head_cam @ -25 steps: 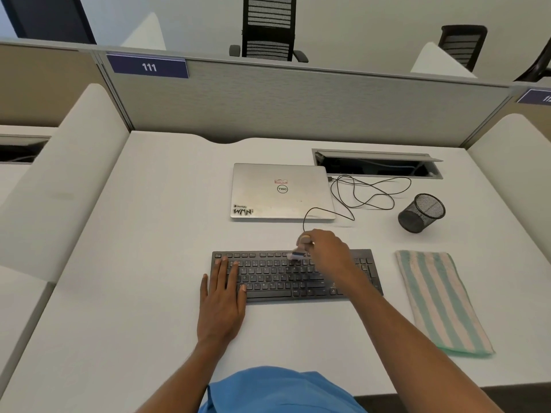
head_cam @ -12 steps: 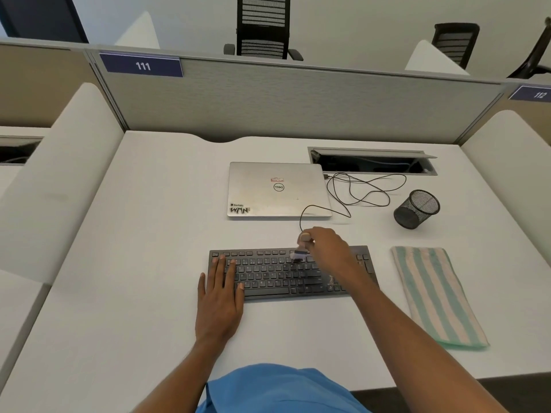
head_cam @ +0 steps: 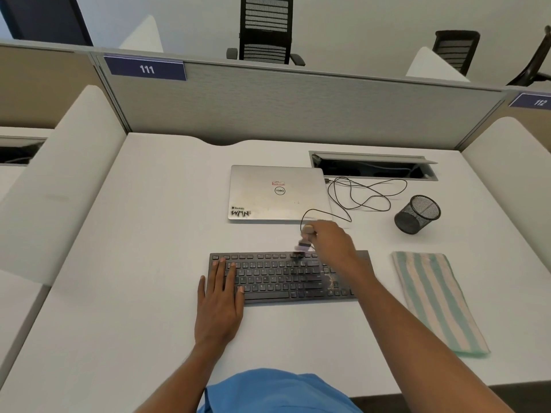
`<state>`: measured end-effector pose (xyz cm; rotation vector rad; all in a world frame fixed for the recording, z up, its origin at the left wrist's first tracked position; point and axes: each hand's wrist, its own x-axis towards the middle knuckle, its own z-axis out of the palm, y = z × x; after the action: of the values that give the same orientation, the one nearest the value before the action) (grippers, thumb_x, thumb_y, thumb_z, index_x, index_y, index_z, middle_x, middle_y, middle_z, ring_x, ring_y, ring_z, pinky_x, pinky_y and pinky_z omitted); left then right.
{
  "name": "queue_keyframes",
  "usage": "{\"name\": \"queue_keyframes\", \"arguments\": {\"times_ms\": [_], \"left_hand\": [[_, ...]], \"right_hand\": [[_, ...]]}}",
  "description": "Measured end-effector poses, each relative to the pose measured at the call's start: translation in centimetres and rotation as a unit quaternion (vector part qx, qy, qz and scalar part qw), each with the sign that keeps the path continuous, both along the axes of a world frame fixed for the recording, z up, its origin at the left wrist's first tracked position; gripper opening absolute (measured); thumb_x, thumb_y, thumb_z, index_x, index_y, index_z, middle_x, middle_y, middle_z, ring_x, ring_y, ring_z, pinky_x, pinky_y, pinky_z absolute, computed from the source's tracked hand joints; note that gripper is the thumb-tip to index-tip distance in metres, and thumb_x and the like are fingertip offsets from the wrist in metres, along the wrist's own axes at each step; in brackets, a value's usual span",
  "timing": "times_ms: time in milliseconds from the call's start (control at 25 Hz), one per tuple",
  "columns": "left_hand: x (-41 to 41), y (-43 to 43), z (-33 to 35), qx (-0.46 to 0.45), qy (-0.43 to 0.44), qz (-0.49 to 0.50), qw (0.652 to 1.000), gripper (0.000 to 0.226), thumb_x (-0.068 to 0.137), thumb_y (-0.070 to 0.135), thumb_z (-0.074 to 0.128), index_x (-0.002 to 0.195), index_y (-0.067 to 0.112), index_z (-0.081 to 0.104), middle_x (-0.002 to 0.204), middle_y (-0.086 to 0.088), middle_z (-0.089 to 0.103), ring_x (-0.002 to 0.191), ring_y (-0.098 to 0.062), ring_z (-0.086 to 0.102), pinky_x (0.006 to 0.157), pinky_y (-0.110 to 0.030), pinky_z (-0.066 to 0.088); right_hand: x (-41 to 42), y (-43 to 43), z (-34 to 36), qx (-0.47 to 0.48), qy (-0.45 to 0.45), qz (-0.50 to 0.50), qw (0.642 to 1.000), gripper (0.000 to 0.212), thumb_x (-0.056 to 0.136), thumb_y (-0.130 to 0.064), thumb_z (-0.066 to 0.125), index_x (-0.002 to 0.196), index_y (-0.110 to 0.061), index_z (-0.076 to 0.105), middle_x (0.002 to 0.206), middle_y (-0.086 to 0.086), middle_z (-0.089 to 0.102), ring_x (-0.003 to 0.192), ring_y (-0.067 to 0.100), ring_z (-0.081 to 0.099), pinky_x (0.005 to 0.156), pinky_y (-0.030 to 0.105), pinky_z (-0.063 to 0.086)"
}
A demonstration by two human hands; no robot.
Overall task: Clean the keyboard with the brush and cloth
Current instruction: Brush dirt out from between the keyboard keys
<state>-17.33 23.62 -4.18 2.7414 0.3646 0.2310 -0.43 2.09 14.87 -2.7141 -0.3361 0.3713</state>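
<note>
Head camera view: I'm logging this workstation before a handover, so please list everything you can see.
desk: 1, white, under everything
keyboard: 1, black, front centre
brush: 1, pale handle, over keyboard's top row
cloth: 1, green-and-pale stripes, right of keyboard
laptop: 1, silver, closed, behind keyboard
cable: 1, black, looped right of laptop
mesh cup: 1, black, right rear
hatch: 1, grey, open, rear right
partition: 1, grey, behind desk
number plates: 2, blue, partition top
chairs: at least 2, black, beyond partition
left hand: flat on keyboard's left end
right hand: grips brush
</note>
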Motion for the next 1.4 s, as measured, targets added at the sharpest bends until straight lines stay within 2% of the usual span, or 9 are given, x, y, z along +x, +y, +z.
{"name": "queue_keyframes", "arguments": {"times_ms": [120,280,480,640,760,960,1080,1200,1400], "left_hand": [[0.0,0.0,0.1,0.002,0.001,0.001,1.000,0.062,0.107,0.041,0.028,0.164,0.018,0.034,0.175,-0.003,0.020,0.163,-0.018,0.008,0.130,-0.053,0.016],[-0.1,0.1,0.1,0.005,-0.001,0.002,1.000,0.061,0.107,0.040,0.030,0.164,0.018,0.032,0.175,-0.003,0.020,0.163,-0.018,0.007,0.130,-0.053,0.017],[-0.1,0.1,0.0,0.009,0.001,0.001,1.000,0.062,0.107,0.041,0.029,0.165,0.018,0.032,0.175,-0.004,0.020,0.163,-0.019,0.007,0.130,-0.051,0.015],[0.0,0.0,0.0,0.005,-0.003,0.000,1.000,0.061,0.107,0.040,0.030,0.164,0.017,0.034,0.174,-0.004,0.021,0.163,-0.019,0.008,0.130,-0.052,0.016],[-0.1,0.0,0.1,-0.002,-0.008,0.002,1.000,0.061,0.107,0.040,0.031,0.164,0.018,0.034,0.174,-0.004,0.021,0.163,-0.018,0.007,0.130,-0.052,0.015],[-0.2,0.0,0.0,0.001,-0.007,0.001,1.000,0.062,0.107,0.040,0.030,0.164,0.018,0.033,0.174,-0.004,0.022,0.163,-0.019,0.008,0.130,-0.051,0.014],[0.0,0.1,0.1,-0.001,-0.007,0.002,1.000,0.062,0.106,0.039,0.031,0.164,0.017,0.034,0.174,-0.004,0.023,0.163,-0.020,0.011,0.129,-0.053,0.017],[0.0,0.0,0.1,0.001,-0.005,0.002,1.000,0.061,0.107,0.040,0.031,0.164,0.018,0.033,0.174,-0.004,0.021,0.163,-0.019,0.008,0.130,-0.052,0.016],[-0.1,0.0,0.0,0.000,-0.006,-0.001,1.000,0.062,0.107,0.041,0.030,0.164,0.019,0.033,0.175,-0.003,0.020,0.163,-0.018,0.007,0.130,-0.051,0.014]], "right_hand": [[0.0,1.4,-1.0,0.018,0.033,0.024,0.999,0.019,0.095,-0.015,0.052,0.086,-0.021,0.069,0.092,-0.009,0.071,0.075,0.008,0.062,0.064,0.025,0.044],[0.7,-0.6,-1.1,-0.016,0.033,-0.003,0.999,0.018,0.092,-0.016,0.056,0.083,-0.024,0.070,0.092,-0.010,0.070,0.080,0.017,0.065,0.075,0.034,0.050],[2.0,-2.9,-0.5,-0.077,0.028,-0.032,0.996,0.019,0.094,-0.016,0.053,0.095,-0.025,0.070,0.095,-0.005,0.071,0.085,0.018,0.067,0.069,0.029,0.048],[0.9,-0.3,-0.4,-0.006,0.022,-0.007,1.000,0.019,0.094,-0.014,0.052,0.088,-0.020,0.069,0.088,-0.008,0.069,0.078,0.017,0.064,0.065,0.028,0.042],[0.3,-0.3,-1.3,-0.017,0.021,-0.007,1.000,0.018,0.090,-0.011,0.052,0.087,-0.018,0.069,0.093,-0.004,0.071,0.082,0.021,0.065,0.062,0.028,0.039],[0.7,-3.6,-0.8,-0.053,0.017,-0.053,0.997,0.015,0.094,-0.014,0.054,0.084,-0.016,0.065,0.077,-0.006,0.064,0.061,0.003,0.055,0.050,0.018,0.037],[0.4,-2.5,-0.9,-0.024,-0.034,-0.073,0.996,0.023,0.099,-0.019,0.051,0.080,-0.010,0.059,0.074,-0.001,0.062,0.066,0.014,0.061,0.060,0.030,0.048],[-0.8,-0.6,-2.1,0.076,-0.037,-0.094,0.992,0.035,0.104,-0.022,0.044,0.075,-0.007,0.055,0.071,0.001,0.062,0.059,0.004,0.054,0.053,0.027,0.043],[-1.0,-0.9,-3.1,0.008,-0.027,-0.073,0.997,0.032,0.103,-0.020,0.044,0.074,-0.010,0.053,0.073,0.004,0.060,0.065,0.020,0.057,0.055,0.030,0.040]]}}
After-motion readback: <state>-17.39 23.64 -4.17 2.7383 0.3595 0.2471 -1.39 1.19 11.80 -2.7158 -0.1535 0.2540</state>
